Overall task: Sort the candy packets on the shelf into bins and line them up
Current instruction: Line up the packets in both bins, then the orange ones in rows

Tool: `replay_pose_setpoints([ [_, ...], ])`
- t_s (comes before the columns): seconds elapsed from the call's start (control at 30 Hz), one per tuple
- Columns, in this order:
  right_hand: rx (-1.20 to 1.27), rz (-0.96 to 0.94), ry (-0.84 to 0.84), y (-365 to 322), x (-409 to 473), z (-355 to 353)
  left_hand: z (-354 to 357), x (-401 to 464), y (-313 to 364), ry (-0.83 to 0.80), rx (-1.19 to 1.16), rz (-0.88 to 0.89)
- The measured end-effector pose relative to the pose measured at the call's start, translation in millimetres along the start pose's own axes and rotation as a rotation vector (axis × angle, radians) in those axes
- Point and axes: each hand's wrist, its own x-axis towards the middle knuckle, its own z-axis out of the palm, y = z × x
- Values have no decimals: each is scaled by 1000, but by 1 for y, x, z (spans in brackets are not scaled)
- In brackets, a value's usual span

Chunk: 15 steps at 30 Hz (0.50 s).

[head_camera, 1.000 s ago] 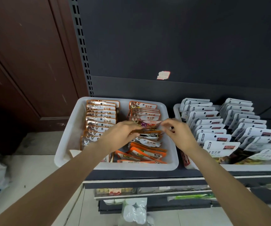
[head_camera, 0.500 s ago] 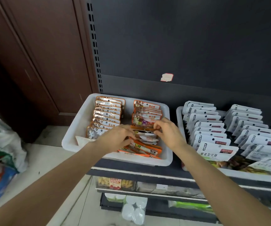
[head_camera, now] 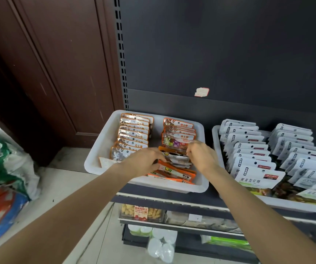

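A white bin [head_camera: 100,149] on the shelf holds orange-edged candy packets. Its left row [head_camera: 132,136] stands lined up. Its right row [head_camera: 178,134] is upright at the back, while the front packets [head_camera: 176,173] lie slumped and overlapping. My left hand [head_camera: 144,162] rests on the slumped packets, fingers curled on the edge of an orange one. My right hand [head_camera: 201,157] pinches the right side of the packets in the middle of that row, just in front of the upright ones. What each fingertip holds is partly hidden.
A second white bin [head_camera: 215,138] to the right holds two rows of white-topped packets [head_camera: 248,147]. Dark shelf back panel behind. Lower shelves carry snack boxes [head_camera: 142,212]. Bags [head_camera: 4,168] lie on the floor at left, beside a brown door.
The camera has drifted left and down. Both hands stay in the right row of the left bin, the left one now lower on the slumped orange packets.
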Motion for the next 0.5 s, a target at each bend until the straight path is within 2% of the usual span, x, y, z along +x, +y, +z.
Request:
replay_pose_setpoints([
  [0.1, 106, 43, -5, 2, 3, -2, -1, 0, -1, -10, -80, -15],
  [0.27, 555, 118, -73, 12, 3, -9, -7, 2, -2, 11, -203, -59],
  [0.43, 603, 114, -78, 12, -1, -8, -8, 6, -1, 32, -222, -28],
  [0.5, 595, 110, -77, 13, -2, -7, -5, 8, -2, 49, -119, 3],
])
